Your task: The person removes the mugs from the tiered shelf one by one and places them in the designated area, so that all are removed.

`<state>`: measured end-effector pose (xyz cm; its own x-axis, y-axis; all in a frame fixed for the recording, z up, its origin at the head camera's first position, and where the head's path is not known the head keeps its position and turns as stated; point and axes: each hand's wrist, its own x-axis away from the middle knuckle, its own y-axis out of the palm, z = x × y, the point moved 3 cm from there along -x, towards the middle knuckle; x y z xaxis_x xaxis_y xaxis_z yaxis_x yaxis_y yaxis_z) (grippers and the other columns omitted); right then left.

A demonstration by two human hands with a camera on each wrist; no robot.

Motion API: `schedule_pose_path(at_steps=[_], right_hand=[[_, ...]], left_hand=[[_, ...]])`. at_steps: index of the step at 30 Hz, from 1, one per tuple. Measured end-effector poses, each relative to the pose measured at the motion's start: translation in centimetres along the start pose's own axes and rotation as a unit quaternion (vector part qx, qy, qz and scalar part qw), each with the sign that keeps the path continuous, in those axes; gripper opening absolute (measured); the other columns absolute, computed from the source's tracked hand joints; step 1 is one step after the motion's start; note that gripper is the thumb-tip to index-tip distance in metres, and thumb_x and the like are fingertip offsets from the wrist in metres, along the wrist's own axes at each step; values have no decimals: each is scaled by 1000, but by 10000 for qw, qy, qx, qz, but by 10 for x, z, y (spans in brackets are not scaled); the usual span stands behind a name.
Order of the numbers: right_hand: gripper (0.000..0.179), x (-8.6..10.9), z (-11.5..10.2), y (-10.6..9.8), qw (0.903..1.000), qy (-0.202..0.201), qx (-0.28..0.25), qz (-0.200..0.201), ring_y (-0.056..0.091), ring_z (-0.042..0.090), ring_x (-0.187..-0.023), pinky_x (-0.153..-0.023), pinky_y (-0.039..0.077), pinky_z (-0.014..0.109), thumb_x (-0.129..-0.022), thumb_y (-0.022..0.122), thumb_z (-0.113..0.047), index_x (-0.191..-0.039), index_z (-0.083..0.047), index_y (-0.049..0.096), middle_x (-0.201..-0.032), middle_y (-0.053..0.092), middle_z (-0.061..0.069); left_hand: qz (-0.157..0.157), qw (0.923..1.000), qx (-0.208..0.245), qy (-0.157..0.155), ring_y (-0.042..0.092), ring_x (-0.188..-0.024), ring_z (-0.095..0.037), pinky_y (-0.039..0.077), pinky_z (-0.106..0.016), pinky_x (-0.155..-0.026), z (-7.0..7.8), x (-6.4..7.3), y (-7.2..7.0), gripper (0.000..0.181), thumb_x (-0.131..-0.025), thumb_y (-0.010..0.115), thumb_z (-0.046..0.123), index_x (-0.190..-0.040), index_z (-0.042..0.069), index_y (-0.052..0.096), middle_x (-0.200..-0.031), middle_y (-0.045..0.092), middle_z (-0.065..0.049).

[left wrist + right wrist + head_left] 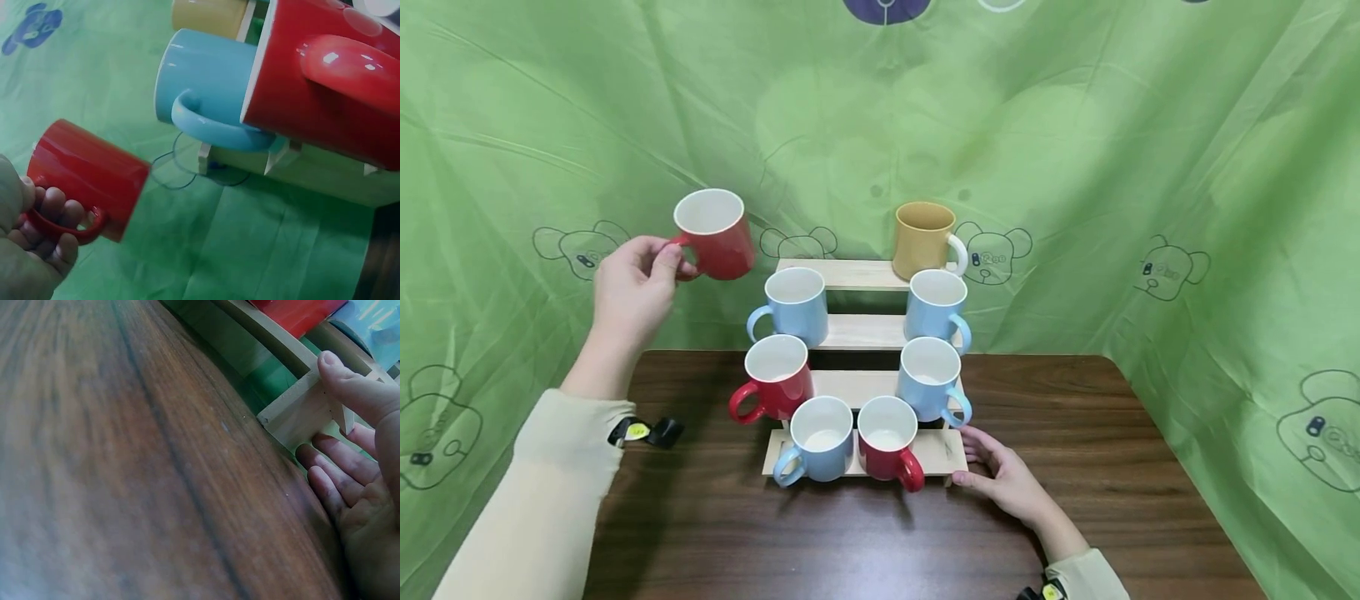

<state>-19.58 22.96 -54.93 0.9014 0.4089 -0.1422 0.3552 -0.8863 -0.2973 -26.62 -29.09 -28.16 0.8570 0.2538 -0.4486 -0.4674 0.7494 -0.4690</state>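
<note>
My left hand (636, 283) holds a red mug (728, 248) by its handle, raised at the left of the stepped wooden rack's (865, 273) top tier. In the left wrist view, fingers pass through the handle of this red mug (94, 169), whose inside is white in the head view. My right hand (1011, 483) grips the rack's bottom right end, thumb at the front corner and fingers along the side; the right wrist view shows the wooden end piece (300, 409) between them. A yellow mug (917, 242) stands at the right of the top tier.
Below it, two blue mugs stand on the second tier, a red mug (782, 392) and a blue mug (925, 383) on the third. The lowest holds a blue mug (823, 450) and a red mug (880, 450). Green cloth (1037, 167) hangs behind the brown table (1075, 433).
</note>
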Motion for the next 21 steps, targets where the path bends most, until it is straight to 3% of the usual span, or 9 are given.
schedule_pose_path(at_steps=[7,16,21], right_hand=[[74,0,0,1,9999,-77,-99,-20,65,15,-129,-108,52,24,-97,84,-7,-160,-2,47,-145,66,20],[73,0,1,1,10000,-23,-82,-18,65,16,-129,-108,52,24,-97,84,-7,-161,-3,47,-146,66,19],[73,0,2,1,10000,-8,-70,-18,65,16,-129,-108,52,24,-97,84,-8,-161,-3,47,-146,66,18]], left_hand=[[502,9977,-380,-245,63,-88,4,43,-20,-67,-19,28,-11,36,-113,59,36,-119,5,75,-80,63,38],[943,9899,563,-894,72,-84,1,51,-12,-67,-47,55,-5,24,-110,66,21,-116,-1,74,-85,72,15],[1257,9886,308,-766,68,-82,4,48,-11,-66,-64,69,1,27,-110,66,23,-116,-2,76,-85,72,19]])
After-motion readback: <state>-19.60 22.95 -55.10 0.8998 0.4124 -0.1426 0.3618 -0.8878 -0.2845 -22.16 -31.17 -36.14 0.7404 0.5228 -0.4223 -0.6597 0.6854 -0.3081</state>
